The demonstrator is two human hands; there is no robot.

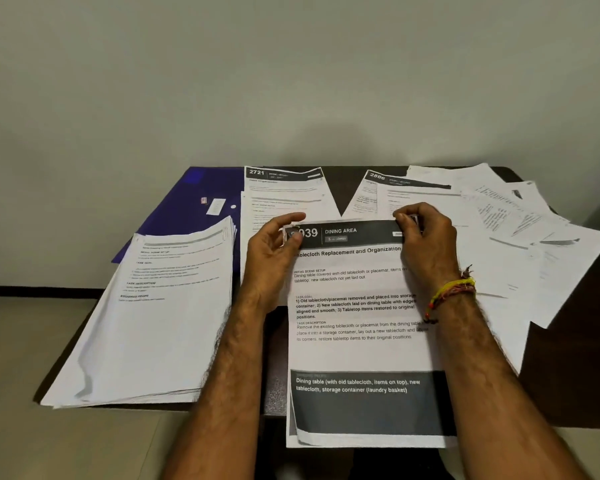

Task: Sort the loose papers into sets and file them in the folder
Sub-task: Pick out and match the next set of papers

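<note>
The hands (354, 244) cover the sheet's (357, 306) top corners, hiding its number's first digit before 039.

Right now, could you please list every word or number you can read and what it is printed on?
"DINING AREA", "...039": header of the held sheet
"...blecloth Replacement and Organization": its title
"2721": far middle sheet
"2886": sheet to its right
Left stack, scattered sheets, blue folder's label: too blurred.
</note>
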